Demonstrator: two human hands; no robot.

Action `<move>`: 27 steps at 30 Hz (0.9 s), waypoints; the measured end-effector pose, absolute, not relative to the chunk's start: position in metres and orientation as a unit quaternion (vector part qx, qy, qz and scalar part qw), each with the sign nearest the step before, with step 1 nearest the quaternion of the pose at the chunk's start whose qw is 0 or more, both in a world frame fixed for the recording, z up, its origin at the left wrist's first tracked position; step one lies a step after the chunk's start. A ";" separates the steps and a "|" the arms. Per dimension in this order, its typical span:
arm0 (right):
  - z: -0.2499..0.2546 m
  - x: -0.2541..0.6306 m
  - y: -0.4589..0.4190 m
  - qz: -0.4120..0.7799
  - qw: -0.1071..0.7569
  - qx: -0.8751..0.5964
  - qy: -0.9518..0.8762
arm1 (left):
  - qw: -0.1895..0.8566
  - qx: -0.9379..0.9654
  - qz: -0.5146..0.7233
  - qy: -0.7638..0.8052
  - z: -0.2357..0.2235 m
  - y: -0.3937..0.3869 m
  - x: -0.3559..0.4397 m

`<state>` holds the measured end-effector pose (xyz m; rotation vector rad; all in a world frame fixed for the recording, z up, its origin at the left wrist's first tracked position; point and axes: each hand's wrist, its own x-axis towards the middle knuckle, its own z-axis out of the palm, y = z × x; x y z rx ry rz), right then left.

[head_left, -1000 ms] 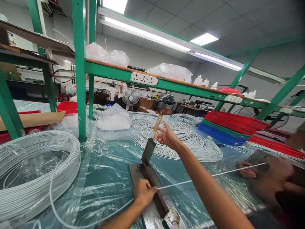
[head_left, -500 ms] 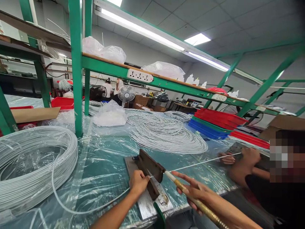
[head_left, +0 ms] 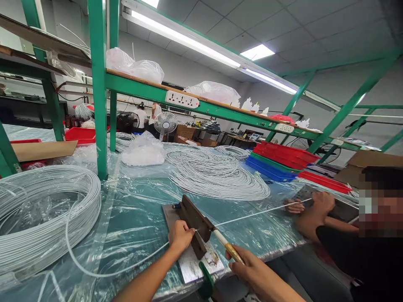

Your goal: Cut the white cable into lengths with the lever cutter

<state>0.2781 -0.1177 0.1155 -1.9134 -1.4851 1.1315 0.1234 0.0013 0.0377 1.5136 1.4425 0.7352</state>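
My left hand [head_left: 181, 235] pinches a white cable [head_left: 97, 275] close beside the blade bars of a brown metal bench cutter [head_left: 197, 218]. From that pinch the cable loops back to the large coil [head_left: 19, 251] on the left. On the other side of the cutter, a straight length of cable [head_left: 252, 215] runs right to a co-worker's hands [head_left: 323, 203]. My right hand [head_left: 252, 264] is wrapped round the cutter's long lever handle [head_left: 227, 244], white near the hinge and brass-coloured lower down. The handle slopes down toward me.
A wide pile of cut white cables [head_left: 217, 172] lies behind the cutter. Stacked red, green and blue trays [head_left: 280, 161] stand right of it. A green clamp [head_left: 206, 281] sits at the table edge. A green shelf post [head_left: 100, 105] rises at left; a co-worker [head_left: 346, 251] sits at right.
My right hand's fingers, extended along the handle before, now close round it, and the hand sits slightly lower. My left hand keeps its pinch on the cable. The view has shifted slightly.
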 end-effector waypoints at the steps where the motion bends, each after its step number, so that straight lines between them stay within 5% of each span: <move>1: 0.116 0.278 -0.120 0.399 0.234 -0.696 -0.549 | 0.446 0.612 0.294 0.583 0.038 0.001 0.123; 11: 0.122 0.271 -0.121 0.356 0.260 -0.707 -0.553 | 0.428 0.613 0.294 0.596 0.042 -0.005 0.123; 19: 0.135 0.267 -0.122 0.554 0.176 -0.742 -0.335 | 0.418 0.623 0.295 0.592 0.042 -0.004 0.121; 27: 0.107 0.276 -0.129 0.418 0.214 -0.760 -0.450 | 0.420 0.623 0.295 0.590 0.038 -0.004 0.122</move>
